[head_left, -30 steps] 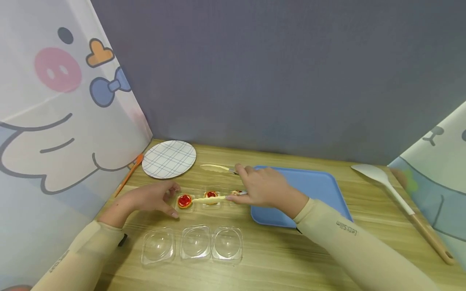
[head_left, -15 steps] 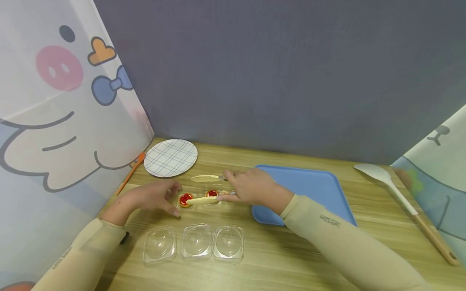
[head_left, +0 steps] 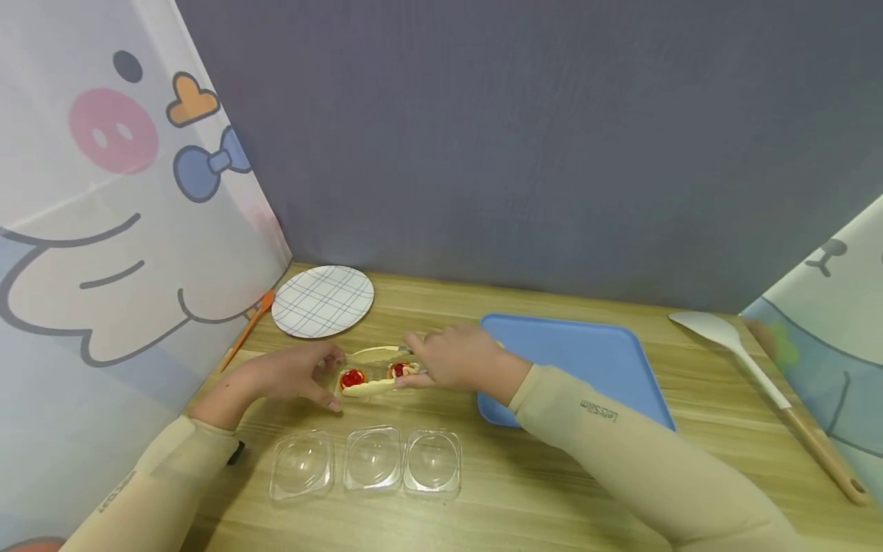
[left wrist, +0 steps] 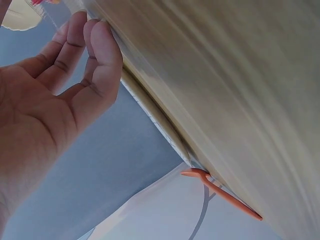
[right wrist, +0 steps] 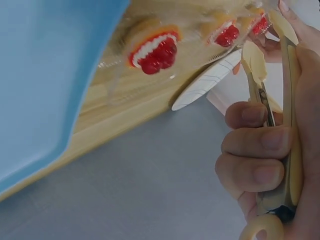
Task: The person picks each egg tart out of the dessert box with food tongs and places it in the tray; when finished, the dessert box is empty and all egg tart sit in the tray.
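My right hand grips a pair of tongs with cream-coloured tips. The tongs' arms are spread, one tip on each side of the leftmost tart, a small red-topped one in a clear plastic box. My left hand holds that box, fingers at its far side and thumb at its near side. In the left wrist view the left hand's fingers curve beside the box's clear wall. A second tart sits to the right. The right wrist view shows a third tart with white cream, hidden under my right hand in the head view.
Clear domed lids lie in a row in front. A blue tray is at the right, a checked plate at the back left. An orange utensil lies by the left wall, a long-handled spoon at the far right.
My right hand has moved left with the tongs, and their tips have come down to either side of the leftmost tart. The left hand has stayed in place.
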Available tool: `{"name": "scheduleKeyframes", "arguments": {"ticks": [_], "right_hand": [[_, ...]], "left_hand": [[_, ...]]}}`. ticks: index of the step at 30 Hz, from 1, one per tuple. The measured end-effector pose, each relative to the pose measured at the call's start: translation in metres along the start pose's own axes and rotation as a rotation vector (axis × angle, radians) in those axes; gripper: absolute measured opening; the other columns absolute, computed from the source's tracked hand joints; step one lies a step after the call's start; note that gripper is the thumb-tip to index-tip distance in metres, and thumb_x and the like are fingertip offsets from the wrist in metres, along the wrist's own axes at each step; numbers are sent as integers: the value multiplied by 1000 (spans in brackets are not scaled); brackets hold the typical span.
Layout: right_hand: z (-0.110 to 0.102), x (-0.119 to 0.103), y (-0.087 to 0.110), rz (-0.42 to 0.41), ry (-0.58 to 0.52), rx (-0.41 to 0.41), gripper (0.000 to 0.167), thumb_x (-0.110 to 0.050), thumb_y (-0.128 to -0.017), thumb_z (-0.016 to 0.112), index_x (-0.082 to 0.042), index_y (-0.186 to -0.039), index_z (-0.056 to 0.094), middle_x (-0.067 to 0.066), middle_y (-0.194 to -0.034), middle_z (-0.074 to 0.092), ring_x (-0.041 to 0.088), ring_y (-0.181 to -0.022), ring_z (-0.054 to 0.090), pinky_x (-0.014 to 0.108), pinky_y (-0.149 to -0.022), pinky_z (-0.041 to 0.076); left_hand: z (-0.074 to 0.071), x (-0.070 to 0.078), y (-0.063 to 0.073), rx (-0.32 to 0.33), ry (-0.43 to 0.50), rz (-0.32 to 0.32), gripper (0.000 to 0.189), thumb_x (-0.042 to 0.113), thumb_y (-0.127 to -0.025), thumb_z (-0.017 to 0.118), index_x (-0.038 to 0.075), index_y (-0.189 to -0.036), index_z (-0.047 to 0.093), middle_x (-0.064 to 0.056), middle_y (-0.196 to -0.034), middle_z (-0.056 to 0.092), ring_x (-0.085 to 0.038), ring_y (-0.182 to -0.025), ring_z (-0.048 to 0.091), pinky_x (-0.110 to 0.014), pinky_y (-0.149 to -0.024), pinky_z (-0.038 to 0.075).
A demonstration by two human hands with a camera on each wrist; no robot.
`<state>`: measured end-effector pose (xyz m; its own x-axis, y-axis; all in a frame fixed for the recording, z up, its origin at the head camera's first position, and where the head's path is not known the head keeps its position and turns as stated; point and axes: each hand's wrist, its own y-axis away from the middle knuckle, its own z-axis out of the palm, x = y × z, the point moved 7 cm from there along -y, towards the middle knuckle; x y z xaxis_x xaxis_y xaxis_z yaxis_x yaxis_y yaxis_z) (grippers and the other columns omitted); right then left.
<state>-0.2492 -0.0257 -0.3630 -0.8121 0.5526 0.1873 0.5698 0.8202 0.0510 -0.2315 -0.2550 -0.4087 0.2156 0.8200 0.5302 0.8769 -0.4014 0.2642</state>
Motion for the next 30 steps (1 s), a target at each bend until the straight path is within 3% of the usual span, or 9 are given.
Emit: {"name": "scheduleKeyframes", "arguments": {"ticks": [12,22,30], "right_hand": [[-8,-8,-17,-22,27,-63,60,-78,-102,43,-19,-109,52,-11,-59,39,10,-52,36,29,-48,35],[-9,-11,-23,22,50,-137,61,-80,-101,41,-20,-111,48,-9,-60,42,12,-54,40,32,-49,39],[-7,-16,-27,40,81,-161,61,-80,-102,40,-21,-115,48,-8,-64,55,13,-57,55,35,-53,47]], "left_hand": [[2,-2,2,3,0,-18,80,47,-78,95,7,-137,58,-9,-128,65,-24,-112,62,-47,-102,53],[1,-3,2,1,-9,-15,80,49,-78,94,8,-136,58,-8,-128,65,-23,-110,61,-46,-99,53],[0,-2,0,0,-16,-22,80,49,-78,94,8,-137,58,-8,-128,65,-24,-111,61,-46,-99,52]]}}
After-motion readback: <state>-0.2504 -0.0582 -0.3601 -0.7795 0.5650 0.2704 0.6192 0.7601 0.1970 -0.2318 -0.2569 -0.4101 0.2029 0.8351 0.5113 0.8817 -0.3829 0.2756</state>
